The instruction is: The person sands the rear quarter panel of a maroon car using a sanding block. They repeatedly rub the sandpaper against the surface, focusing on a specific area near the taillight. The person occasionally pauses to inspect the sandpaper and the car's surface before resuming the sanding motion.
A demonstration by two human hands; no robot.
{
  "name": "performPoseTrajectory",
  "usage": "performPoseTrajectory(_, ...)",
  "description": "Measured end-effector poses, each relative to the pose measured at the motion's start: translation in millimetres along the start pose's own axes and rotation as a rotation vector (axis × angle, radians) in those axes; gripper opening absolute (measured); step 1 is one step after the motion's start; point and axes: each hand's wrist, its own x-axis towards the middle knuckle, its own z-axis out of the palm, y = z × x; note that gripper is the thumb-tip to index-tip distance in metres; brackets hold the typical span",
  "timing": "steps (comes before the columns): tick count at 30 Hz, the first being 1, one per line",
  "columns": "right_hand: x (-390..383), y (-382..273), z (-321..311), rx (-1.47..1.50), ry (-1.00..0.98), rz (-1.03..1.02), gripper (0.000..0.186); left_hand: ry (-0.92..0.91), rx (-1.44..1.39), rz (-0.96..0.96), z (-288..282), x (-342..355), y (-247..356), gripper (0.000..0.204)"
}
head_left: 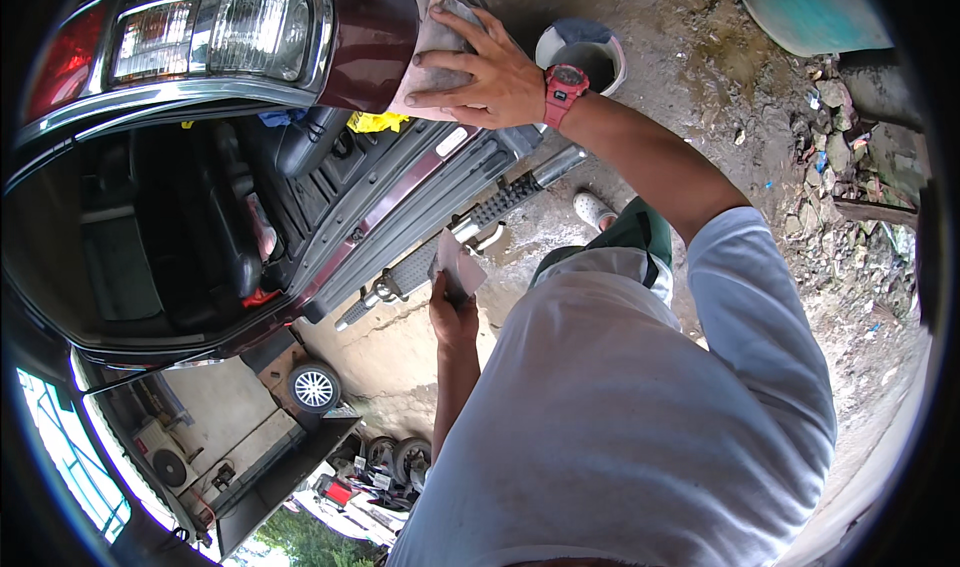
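Note:
With fingers spread flat, my right hand [478,75] rests on a dull, pale grey-pink patch [437,35] at the lower corner of a dark red car body [375,42]. A red watch [565,95] is on that wrist. Lower in the view, beside the car's side step, my left hand [455,317] is closed round a folded sheet of sandpaper [461,270], pale pinkish on one face and dark grey on the other. The sandpaper is held off the car. Part of it is hidden in the palm.
The car's rear doorway is open above the sill [375,202], and a tubular side step [430,257] juts out below. A bucket [610,52] stands beyond my right wrist. Rubble [835,137] lies at the right. A wheel [314,387] is at the lower left.

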Motion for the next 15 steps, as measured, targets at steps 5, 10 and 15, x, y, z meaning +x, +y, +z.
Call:
performPoseTrajectory(5, -16, -7, 19, -0.029, 0.037, 0.011, 0.059, 0.014, -0.036, -0.024, 9, 4, 3, 0.039)
performPoseTrajectory(10, -32, -3, 30, -0.032, 0.015, 0.034, 0.062, 0.025, 0.003, -0.023, 13, 7, 11, 0.036)
performPoseTrajectory(15, -45, 3, 43, -0.034, 0.037, 0.033, 0.067, 0.123, 0.021, -0.008, 22, 3, 12, 0.036)
